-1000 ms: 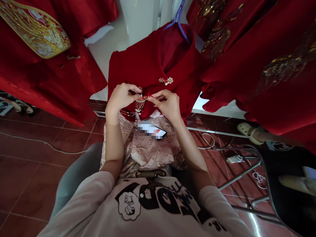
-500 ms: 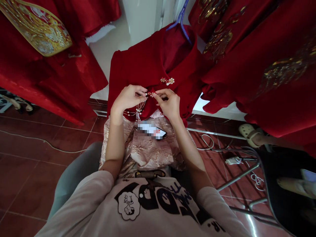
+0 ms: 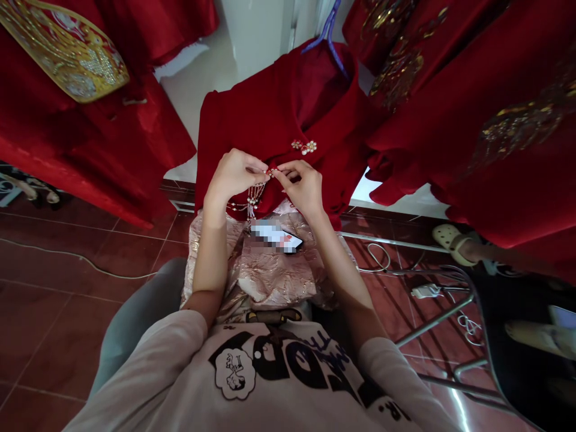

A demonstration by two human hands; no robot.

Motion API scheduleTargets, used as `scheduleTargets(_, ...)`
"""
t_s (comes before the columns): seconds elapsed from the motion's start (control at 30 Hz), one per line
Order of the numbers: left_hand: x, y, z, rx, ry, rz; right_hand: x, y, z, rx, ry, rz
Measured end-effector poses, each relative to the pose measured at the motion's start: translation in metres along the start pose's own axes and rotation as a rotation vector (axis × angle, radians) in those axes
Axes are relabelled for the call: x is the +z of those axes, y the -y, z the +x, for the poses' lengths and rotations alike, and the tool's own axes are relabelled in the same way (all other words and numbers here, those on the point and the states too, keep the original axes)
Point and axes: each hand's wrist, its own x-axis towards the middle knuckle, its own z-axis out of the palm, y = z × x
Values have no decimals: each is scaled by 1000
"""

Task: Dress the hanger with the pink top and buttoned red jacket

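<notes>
A dark red dress (image 3: 279, 102) hangs on a blue hanger (image 3: 327, 30) in front of me. A pearl flower clasp (image 3: 304, 146) sits on its chest. My left hand (image 3: 234, 175) and my right hand (image 3: 302, 186) meet at the dress front, both pinched on a small beaded tassel ornament (image 3: 254, 195) whose strands of pearls dangle below my left fingers. The ornament's top is hidden between my fingertips.
A phone (image 3: 276, 236) lies on pink and gold fabric (image 3: 270, 276) in my lap. More red embroidered garments (image 3: 472, 108) hang left and right. A metal chair frame (image 3: 441, 318), cables and another person's sandalled foot (image 3: 454, 240) are at the right on red floor tiles.
My hands have drawn closer together over the ornament, covering its red fan-shaped top. The dress and my view shifted slightly.
</notes>
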Motion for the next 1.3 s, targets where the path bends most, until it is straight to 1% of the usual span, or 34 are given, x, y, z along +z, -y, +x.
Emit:
scheduleTargets(0.13, 2, 0, 1, 14, -40, 80, 3, 4, -2, -5, -1, -38)
scheduleTargets(0.33, 5, 5, 4, 61, -31, 106, 4, 7, -5, 27, -20, -68)
scheduleTargets(0.47, 3, 10, 5, 93, -33, 126, 7, 7, -6, 18, -17, -91)
scheduleTargets(0.63, -1, 7, 2, 72, -28, 161, 9, 10, -9, -8, -7, -149)
scheduleTargets(0.7, -1, 6, 1, 90, -33, 151, 10, 11, -10, -8, -13, -186)
scheduleTargets(0.8, -1, 7, 1, 161, 13, 107, 10, 11, -8, 1, -11, -251)
scheduleTargets(0.9, -5, 9, -2, 214, 68, 46, 5, 11, -5, 12, 30, -293)
scheduleTargets(0.97, -9, 9, -6, 234, 77, 35, -4, 11, -6, 13, 69, -289)
scheduleTargets(1.03, -15, 9, -11, 229, 121, 71, -18, 13, -11, 12, 105, -269)
scheduleTargets(1.13, -18, 10, -15, 154, 292, 184, -49, 15, -23, 31, 156, -235)
scheduleTargets(1.2, -15, 10, -14, 86, 390, 271, -73, 15, -30, 52, 210, -231)
scheduleTargets(1.3, -6, 11, -8, -8, 465, 362, -105, 12, -34, 98, 294, -244)
